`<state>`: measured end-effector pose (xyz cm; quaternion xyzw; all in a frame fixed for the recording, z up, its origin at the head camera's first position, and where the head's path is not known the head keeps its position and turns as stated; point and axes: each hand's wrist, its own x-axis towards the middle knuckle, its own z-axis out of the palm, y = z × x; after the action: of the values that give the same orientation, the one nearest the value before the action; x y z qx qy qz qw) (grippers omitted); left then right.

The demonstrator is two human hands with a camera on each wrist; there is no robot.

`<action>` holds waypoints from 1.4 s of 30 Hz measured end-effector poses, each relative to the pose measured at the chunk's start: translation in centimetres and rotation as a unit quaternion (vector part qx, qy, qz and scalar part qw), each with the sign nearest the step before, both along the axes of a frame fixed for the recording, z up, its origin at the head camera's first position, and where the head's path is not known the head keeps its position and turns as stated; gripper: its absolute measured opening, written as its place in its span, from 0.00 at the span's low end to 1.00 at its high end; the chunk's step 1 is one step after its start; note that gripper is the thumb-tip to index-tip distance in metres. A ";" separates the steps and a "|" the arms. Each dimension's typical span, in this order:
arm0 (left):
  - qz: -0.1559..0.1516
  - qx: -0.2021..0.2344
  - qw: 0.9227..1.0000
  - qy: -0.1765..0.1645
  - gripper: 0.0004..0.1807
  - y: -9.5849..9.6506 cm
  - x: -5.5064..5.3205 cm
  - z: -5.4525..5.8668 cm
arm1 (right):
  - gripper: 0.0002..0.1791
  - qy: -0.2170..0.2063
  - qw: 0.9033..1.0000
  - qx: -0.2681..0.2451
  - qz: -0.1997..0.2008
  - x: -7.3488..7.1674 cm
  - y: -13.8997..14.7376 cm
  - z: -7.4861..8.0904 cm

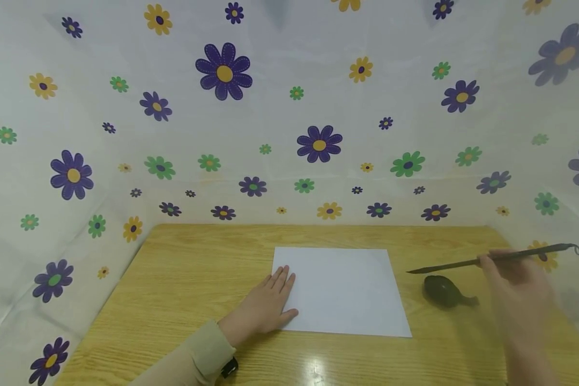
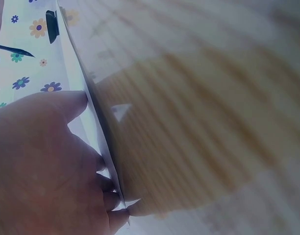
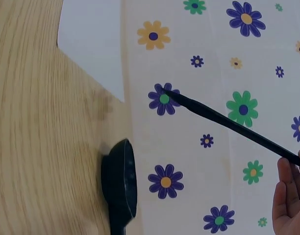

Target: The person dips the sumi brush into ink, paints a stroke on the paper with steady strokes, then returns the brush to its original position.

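Apparently your left hand point(image 1: 266, 304), fingers outstretched, steadies the lower-centre paper point(image 1: 342, 292); your right hand point(image 1: 522, 295), lower right, pinches the brush point(image 1: 455, 265).

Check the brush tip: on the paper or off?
Off. The brush tip hangs in the air, apart from the paper, in the right wrist view.

1. Calligraphy brush point(image 1: 455, 265): dark, slender, pointed at the tip and looped at the end; gripped by the right hand point(image 1: 523, 292) at the frame's right, tip leftward and slightly lower.
2. Paper sheet point(image 1: 347, 292): white, flat, lower centre; the left hand point(image 1: 269, 306) rests across its left edge.
3. Spoon-shaped dish point(image 1: 441, 292): dark, lower right, handle pointing right.
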<state>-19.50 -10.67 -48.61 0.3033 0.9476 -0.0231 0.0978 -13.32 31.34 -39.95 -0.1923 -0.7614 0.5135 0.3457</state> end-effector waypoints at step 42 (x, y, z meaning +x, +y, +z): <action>-0.001 0.001 1.000 0.003 0.45 0.0 0.2 0.2 | 0.07 0.112 0.985 0.036 0.127 -4.4 -8.7 -1.3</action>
<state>-19.33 -10.63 -48.41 0.3040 0.9477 -0.0235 0.0945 -17.67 22.68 -41.25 -0.0223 -0.7539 0.5442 0.3673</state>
